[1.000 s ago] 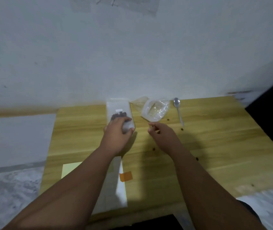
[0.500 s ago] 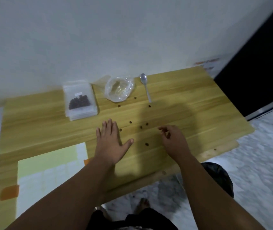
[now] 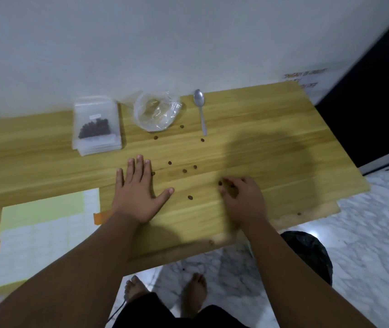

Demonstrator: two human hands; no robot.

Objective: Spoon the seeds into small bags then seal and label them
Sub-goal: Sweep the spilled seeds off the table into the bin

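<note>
On the wooden table (image 3: 259,138) by the wall (image 3: 188,43), left hand (image 3: 139,197) lies spread; right hand (image 3: 243,202) pinches a seed (image 3: 220,183).

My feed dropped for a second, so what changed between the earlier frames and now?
The left hand let go of the filled seed bag, drew back toward the person and now lies flat on the table. The right hand also drew back, fingers curled by a loose seed. The bag stack, crumpled bag and spoon stayed put.
</note>
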